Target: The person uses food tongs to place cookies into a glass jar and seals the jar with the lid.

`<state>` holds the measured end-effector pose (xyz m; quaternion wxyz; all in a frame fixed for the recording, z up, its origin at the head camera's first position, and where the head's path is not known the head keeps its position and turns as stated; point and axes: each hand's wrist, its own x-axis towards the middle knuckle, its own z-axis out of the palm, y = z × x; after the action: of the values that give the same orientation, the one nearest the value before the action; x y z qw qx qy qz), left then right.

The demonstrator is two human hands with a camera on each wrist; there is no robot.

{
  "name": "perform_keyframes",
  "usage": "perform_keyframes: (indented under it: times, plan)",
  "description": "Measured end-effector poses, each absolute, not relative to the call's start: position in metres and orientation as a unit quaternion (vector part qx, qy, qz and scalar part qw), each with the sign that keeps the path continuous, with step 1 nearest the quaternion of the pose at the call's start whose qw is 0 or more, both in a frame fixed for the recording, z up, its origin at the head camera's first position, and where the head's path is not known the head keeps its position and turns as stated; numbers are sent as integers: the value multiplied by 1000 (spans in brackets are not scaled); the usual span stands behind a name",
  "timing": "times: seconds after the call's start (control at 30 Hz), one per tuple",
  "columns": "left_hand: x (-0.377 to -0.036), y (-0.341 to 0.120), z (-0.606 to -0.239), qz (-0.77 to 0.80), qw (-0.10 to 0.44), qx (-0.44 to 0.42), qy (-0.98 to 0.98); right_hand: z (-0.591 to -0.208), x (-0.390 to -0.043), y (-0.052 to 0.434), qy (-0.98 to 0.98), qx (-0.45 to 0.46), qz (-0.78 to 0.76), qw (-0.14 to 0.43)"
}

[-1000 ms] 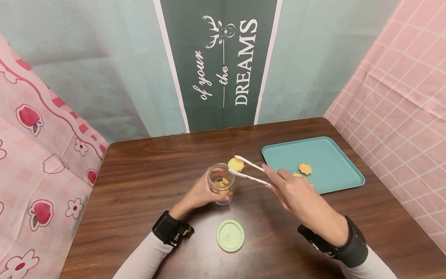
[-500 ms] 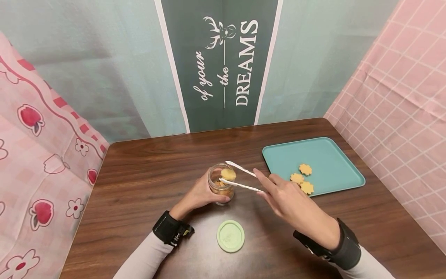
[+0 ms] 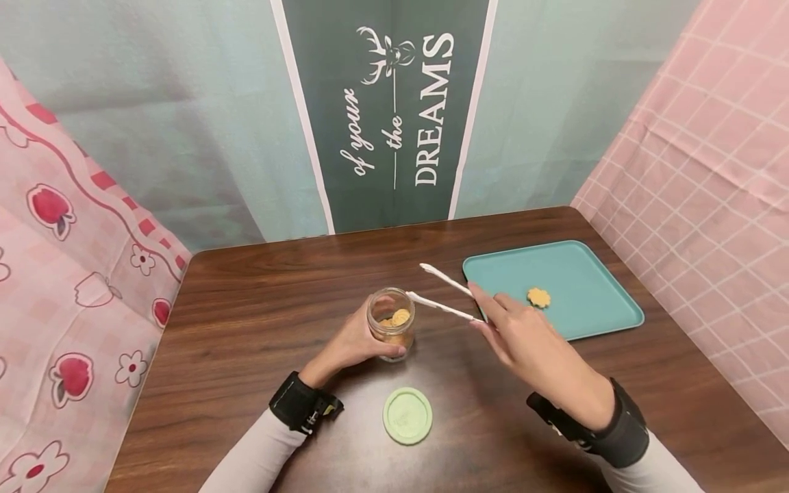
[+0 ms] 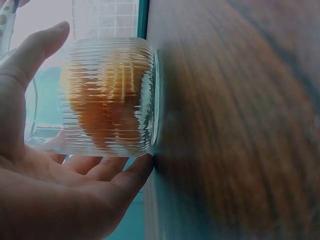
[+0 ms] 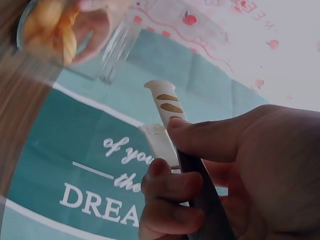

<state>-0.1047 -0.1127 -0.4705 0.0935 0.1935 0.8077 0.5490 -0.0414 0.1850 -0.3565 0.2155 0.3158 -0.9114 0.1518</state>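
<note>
1. Left hand point(image 3: 354, 342) curled round a ribbed glass jar point(image 3: 391, 330), thumb on one side, fingers on the other; jar upright near the middle of the worktop point(image 3: 246, 322).
2. Round biscuits point(image 3: 399, 318) piled inside the jar, mouth uncovered.
3. Right hand point(image 3: 524, 339) pinching white tongs point(image 3: 445, 296) at their joined end between thumb and fingers.
4. Tong tips spread apart and empty, the nearer tip just beside the jar's rim, the farther tip pointing toward the back edge.
5. Teal tray point(image 3: 592, 308) near the right edge of the worktop, one flower-shaped biscuit point(image 3: 539, 297) lying on it.
6. Pale green lid point(image 3: 407, 415) flat on the worktop toward the front edge, apart from the jar, between the two forearms.
7. Black bands strapped on both wrists.
</note>
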Motion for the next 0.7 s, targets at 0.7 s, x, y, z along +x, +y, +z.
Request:
perform_keyframes:
  times: [0.7]
  plan:
    - [-104,-114,-470,547,90,191,810,-365,-63,215,-939,245,157,187]
